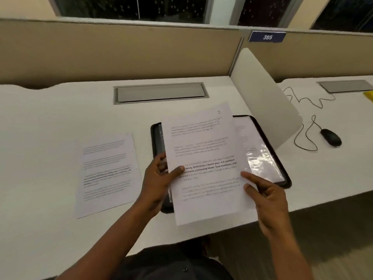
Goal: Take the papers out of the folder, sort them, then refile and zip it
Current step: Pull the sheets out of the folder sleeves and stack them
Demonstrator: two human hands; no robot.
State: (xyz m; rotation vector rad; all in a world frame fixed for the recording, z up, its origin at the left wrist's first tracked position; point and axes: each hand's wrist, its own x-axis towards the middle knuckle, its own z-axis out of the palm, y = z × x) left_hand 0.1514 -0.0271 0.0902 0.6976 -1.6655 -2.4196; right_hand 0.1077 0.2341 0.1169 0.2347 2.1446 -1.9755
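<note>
- The printed sheet [203, 164] is held raised above the folder [268, 158], tilted slightly, with its lower edge reaching past the near edge of the tabletop [50, 110].
- The left hand [159, 180] grips the sheet's left edge: thumb pressed on the printed face, fingers curled behind the paper.
- The right hand [268, 197] holds the sheet's right edge, thumb on the front face near mid-height; the other fingers lie behind or along the edge, and their exact lie cannot be told.
- The folder is black with a zip border. It lies open and flat on the tabletop, right of centre, close to the near edge. A clear plastic sleeve with paper inside shows on its right half; the raised sheet hides most of its left half.
- A second printed sheet [107, 172] lies flat on the tabletop to the left of the folder, apart from it, its near corner close to the near edge.
- A grey cable hatch [161, 92] is recessed in the tabletop near the far edge.
- A white divider panel [264, 93] stands at the right edge of the tabletop.
- Beyond the divider, on the neighbouring desk, lies a black mouse [331, 137] with a looped cable [304, 126].
- A blue number plate [267, 37] sits on the rear partition.
</note>
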